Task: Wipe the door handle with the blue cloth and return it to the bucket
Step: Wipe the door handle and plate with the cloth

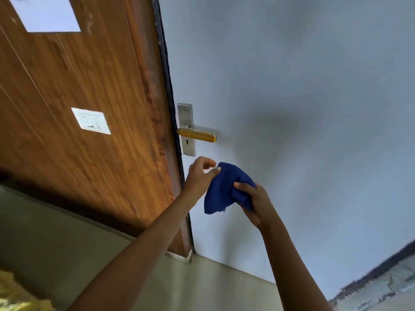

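the pale door [292, 86] stood beside a wooden panel [78, 108]. on the door, the gold handle [196, 135] jutted from a steel plate [186, 129]. just below it hung the blue cloth [224, 189], apart from the handle. the right hand [256, 203] gripped the cloth's bunched side; the left hand [199, 173] pinched its upper edge
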